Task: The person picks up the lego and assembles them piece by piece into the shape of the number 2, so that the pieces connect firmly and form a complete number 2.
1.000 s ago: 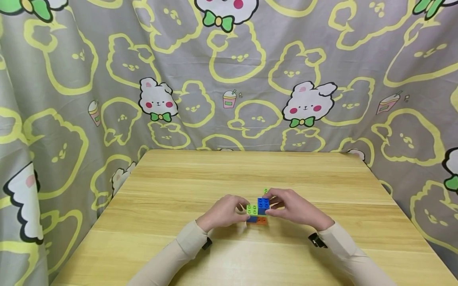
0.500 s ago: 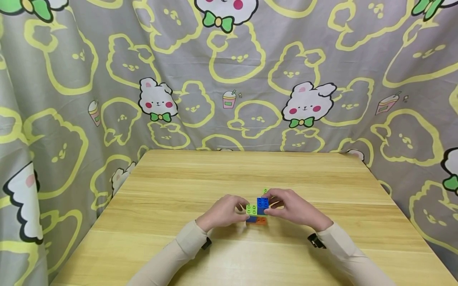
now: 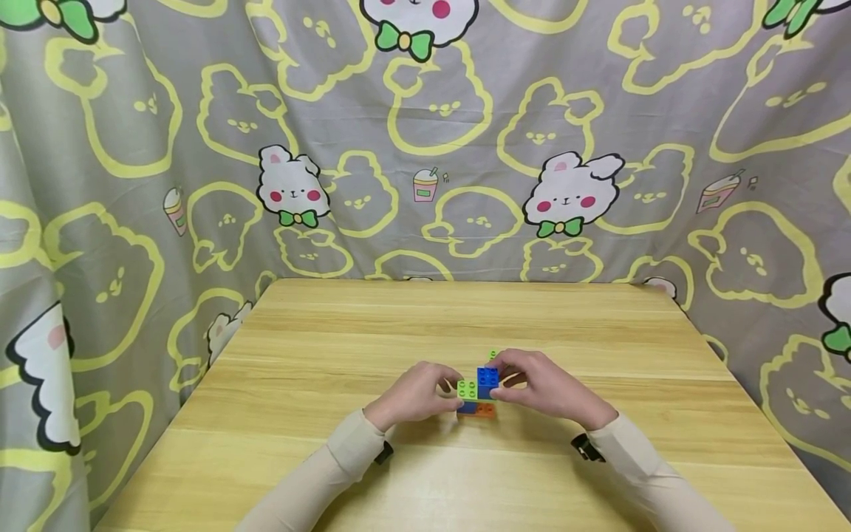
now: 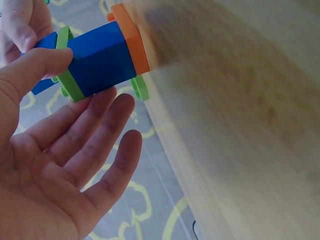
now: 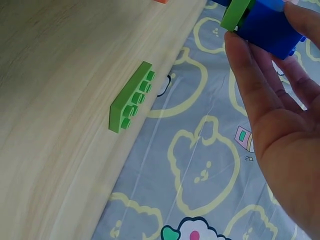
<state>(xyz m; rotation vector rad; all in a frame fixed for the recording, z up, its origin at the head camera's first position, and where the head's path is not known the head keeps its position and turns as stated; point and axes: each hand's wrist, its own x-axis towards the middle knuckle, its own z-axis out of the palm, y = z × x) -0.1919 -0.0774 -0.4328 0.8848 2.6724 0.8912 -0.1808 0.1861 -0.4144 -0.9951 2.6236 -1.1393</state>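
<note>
On the table, near its middle, stands a small stack of toy building bricks. An orange brick [image 3: 487,411] forms its base, and a lower blue brick [image 4: 102,59] sits over one end. Above that lies a flat green brick [image 3: 467,389], which bears an upper blue brick [image 3: 488,382] at its right end. My left hand [image 3: 415,395] pinches the stack's left side between thumb and fingers, at the green and lower blue bricks. From the right, my right hand [image 3: 548,386] holds the upper blue brick between thumb and fingers. Its fingertips reach the green brick's edge in the right wrist view.
A loose green brick [image 5: 131,100] with several studs lies on the wooden table [image 3: 372,318] behind the stack, mostly hidden by my right hand in the head view. A grey curtain [image 3: 399,222] with cartoon prints hangs around the table's back and sides.
</note>
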